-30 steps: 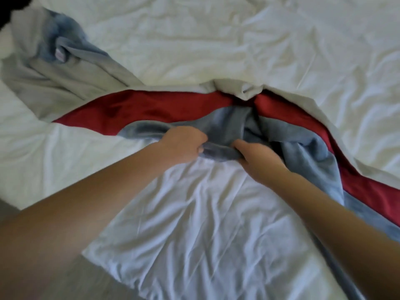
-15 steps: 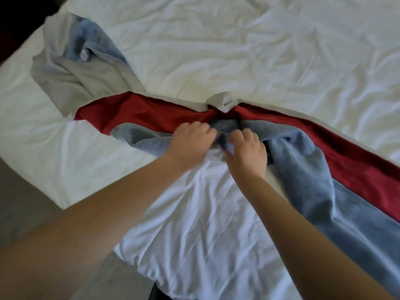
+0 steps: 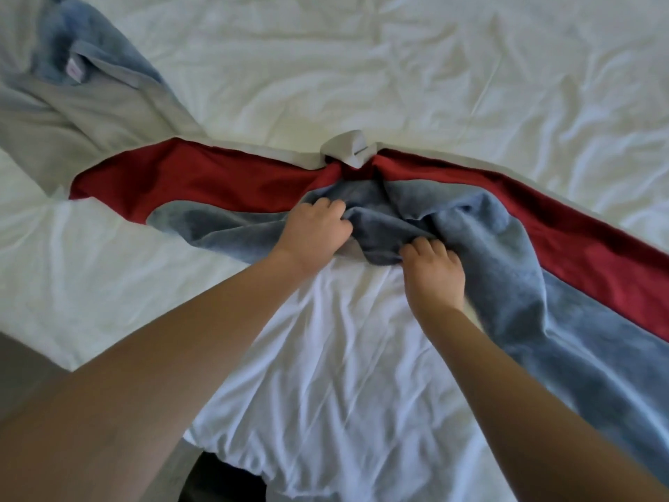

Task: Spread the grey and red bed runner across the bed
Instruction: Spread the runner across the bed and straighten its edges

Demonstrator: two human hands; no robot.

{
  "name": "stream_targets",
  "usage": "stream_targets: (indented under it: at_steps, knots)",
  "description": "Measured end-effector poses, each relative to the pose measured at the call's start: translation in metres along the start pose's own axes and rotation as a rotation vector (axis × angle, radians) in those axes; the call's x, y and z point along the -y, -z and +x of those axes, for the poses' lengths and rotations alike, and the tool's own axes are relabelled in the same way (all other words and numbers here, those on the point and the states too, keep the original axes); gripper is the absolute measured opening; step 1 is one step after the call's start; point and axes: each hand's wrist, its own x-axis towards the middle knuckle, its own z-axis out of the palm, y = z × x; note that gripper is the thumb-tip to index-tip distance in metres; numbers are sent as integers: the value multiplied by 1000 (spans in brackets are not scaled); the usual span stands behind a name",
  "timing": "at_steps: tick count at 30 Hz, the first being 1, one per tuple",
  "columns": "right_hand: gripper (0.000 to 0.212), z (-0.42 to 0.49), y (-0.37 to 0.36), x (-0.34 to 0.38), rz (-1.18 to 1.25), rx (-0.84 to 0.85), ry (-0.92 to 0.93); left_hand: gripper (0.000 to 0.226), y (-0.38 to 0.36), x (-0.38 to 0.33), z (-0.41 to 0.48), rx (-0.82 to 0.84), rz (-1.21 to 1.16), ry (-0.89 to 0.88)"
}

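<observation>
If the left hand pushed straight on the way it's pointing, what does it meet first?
Likely the bunched grey folds of the bed runner right ahead of the left hand; the red band lies beyond.

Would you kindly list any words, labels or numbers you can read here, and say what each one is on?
None can be read.
Tag on the runner, far left: pale, too blurred to tell whether it bears any text.
Sheet: no print visible.

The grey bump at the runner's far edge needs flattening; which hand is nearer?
Left. The left hand grips the runner just short of the bump; the right hand grips it nearer the person, farther right.
</observation>
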Motion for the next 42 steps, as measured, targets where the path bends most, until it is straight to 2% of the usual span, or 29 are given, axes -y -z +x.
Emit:
stream_targets:
  at_steps: [3, 6, 10, 13, 16, 19, 22, 24, 26, 28, 30, 32, 35, 37, 39, 42]
  knots:
    - [18, -1, -3, 12, 18, -67, -46, 16, -6, 16, -9, -47, -27, -101]
    - [13, -8, -9, 30, 90, -121, -102, 26, -15, 34, -18, -165, -65, -191]
    - [16, -27, -23, 89, 177, -237, -162, 17, -25, 79, -34, -179, -23, -284]
    - [22, -39, -25, 156, 251, -201, -225, 11, -36, 123, -46, -177, -39, -343]
    - [23, -35, -12, 217, 352, -181, -263, 26, -41, 160, -49, -164, -12, -288]
    - [23, -18, 10, 265, 457, -191, -276, 25, -48, 192, -50, -58, -32, -149]
    - [22, -6, 20, 283, 490, -198, -271, 23, -52, 202, -57, -30, -50, -42]
    - [16, -12, 16, 273, 468, -191, -231, 21, -51, 191, -62, -107, -102, -56]
    - [14, -29, 10, 249, 417, -186, -186, 18, -47, 167, -73, -303, -186, -123]
    - [24, -55, 4, 218, 376, -177, -181, 15, -43, 133, -91, -506, -306, -246]
    - [31, -84, -5, 183, 292, -152, -227, 15, -40, 89, -112, -583, -386, -414]
    - [31, -110, -15, 149, 222, -67, -309, 12, -40, 48, -125, -459, -373, -531]
    - [28, -131, -27, 123, 199, 72, -400, 11, -46, 6, -122, -178, -307, -453]
    - [29, -133, -32, 127, 193, 75, -391, 6, -49, -6, -113, -178, -206, -421]
    - [28, -130, -34, 143, 197, 55, -409, 16, -50, -11, -112, -188, -127, -391]
    - [31, -129, -31, 171, 264, 43, -531, 21, -50, -6, -116, -202, -91, -290]
